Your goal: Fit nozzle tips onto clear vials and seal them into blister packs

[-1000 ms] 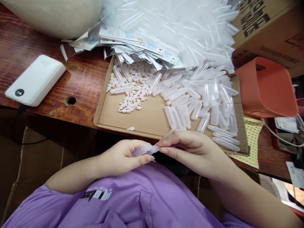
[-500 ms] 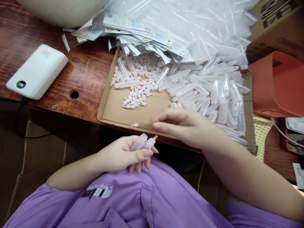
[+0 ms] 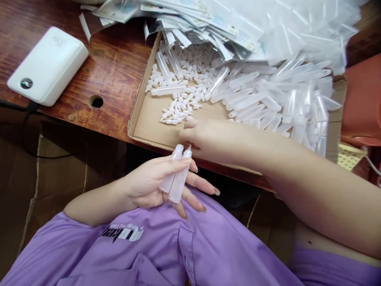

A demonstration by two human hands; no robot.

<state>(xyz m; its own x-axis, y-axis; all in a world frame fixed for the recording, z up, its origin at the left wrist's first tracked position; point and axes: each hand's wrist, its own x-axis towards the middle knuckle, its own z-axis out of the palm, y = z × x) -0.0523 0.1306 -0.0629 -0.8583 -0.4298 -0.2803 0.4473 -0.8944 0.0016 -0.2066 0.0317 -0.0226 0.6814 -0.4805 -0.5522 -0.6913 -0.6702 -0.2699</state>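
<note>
My left hand [image 3: 149,178] pinches two small translucent plastic tubes under the thumb, its other fingers spread. One tube [image 3: 169,180] has an open neck; the other tube [image 3: 180,184] carries a pointed nozzle tip [image 3: 188,150]. My right hand [image 3: 205,137] reaches over the front of a shallow cardboard tray [image 3: 144,129], close to the tube tops. Its fingers are curled, and what they hold, if anything, is hidden. Beyond it lies a heap of small white nozzle tips [image 3: 178,109]. Many loose tubes [image 3: 247,101] fill the tray's right side.
Printed cards in plastic [image 3: 205,24] and a pile of clear packaging [image 3: 300,28] overlap the tray's back. A white power bank [image 3: 49,65] with a cable lies left, by a round hole [image 3: 96,102] in the wooden table. An orange bin [image 3: 361,99] stands right.
My right hand has moved left and its fingers have curled. The single nozzle tip near the tray's front is out of sight. My left hand has turned, showing the tubes' full length, with its fingers spread wider.
</note>
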